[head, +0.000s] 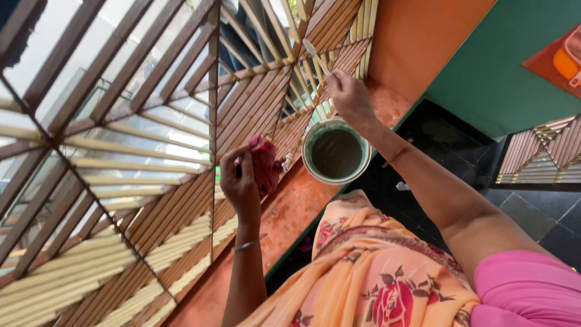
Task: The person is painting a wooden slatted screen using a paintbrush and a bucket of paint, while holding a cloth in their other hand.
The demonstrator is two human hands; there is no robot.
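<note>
**Brush on the slats, cloth in the other hand**

The person stands at a slatted grille (151,151) made of thin bars set in diagonal panels, some pale cream and some brown. The right hand (349,97) is raised to the upper part of the grille, its fingers closed around the handle of a thin brush (316,56). The brush tip points up and to the left and lies against the slats near the place where several panels meet.

The left hand (240,181) is held lower, just in front of the brown slats. Its fingers and thumb are pressed together on a crumpled dark red cloth (265,165), which bunches out to the right of the palm. A thin bangle (248,244) sits on that wrist.

Between the two hands, a round tin (336,151) with a pale rim holds a dark liquid. It stands on the orange ledge (290,212) at the foot of the grille, just beside the cloth and directly under the right wrist. The ledge is mottled and stained.

A peach garment (363,272) with red flowers fills the lower middle of the view, and a pink sleeve (526,290) covers the right shoulder. To the right lie a green wall (502,66) and a dark tiled floor (448,151); another slatted panel (544,154) leans at the far right.
</note>
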